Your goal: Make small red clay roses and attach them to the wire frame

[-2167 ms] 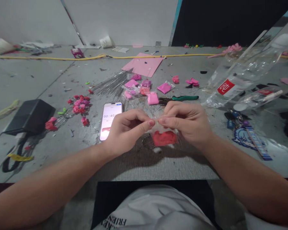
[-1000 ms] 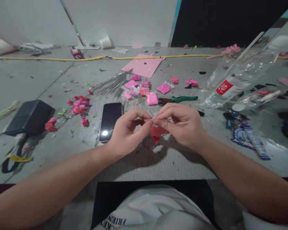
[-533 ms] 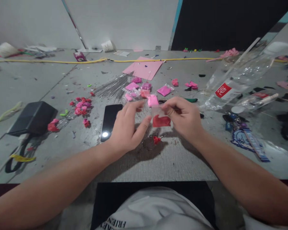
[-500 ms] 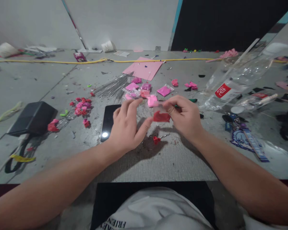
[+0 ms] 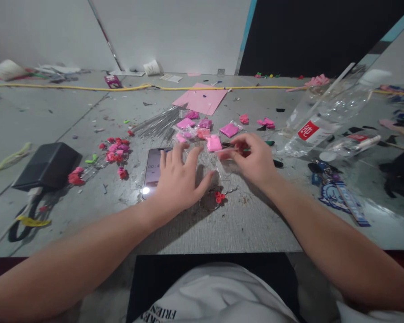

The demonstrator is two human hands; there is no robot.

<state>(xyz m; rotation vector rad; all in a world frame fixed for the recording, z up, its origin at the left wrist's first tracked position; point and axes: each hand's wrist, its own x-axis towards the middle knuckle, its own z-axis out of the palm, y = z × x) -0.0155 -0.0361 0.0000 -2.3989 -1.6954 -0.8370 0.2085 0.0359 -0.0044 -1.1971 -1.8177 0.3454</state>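
Observation:
My right hand (image 5: 254, 159) pinches a small clear bag of red clay (image 5: 226, 154), now mostly hidden by the fingers. My left hand (image 5: 182, 177) is open, its fingers spread above the tabletop, partly covering a phone (image 5: 151, 172) whose screen is lit with digits. Between the hands lies a small red clay flower (image 5: 219, 197) with a twisted wire stem. Just beyond my right fingertips is a bag of bright pink clay (image 5: 214, 143). A green-handled tool (image 5: 270, 143) shows partly behind my right hand.
More clay packets (image 5: 229, 129), thin wires (image 5: 160, 124) and a pink sheet (image 5: 204, 98) lie farther back. Clay flowers (image 5: 117, 150) and a black adapter (image 5: 49, 166) are on the left. Plastic bottles (image 5: 340, 112) and a blue keychain (image 5: 336, 196) occupy the right; a yellow cable (image 5: 256, 86) crosses behind.
My right hand has tilted and lowered the bag of red clay, which shows less. My left fingers have spread and moved slightly away. The phone screen has lit up.

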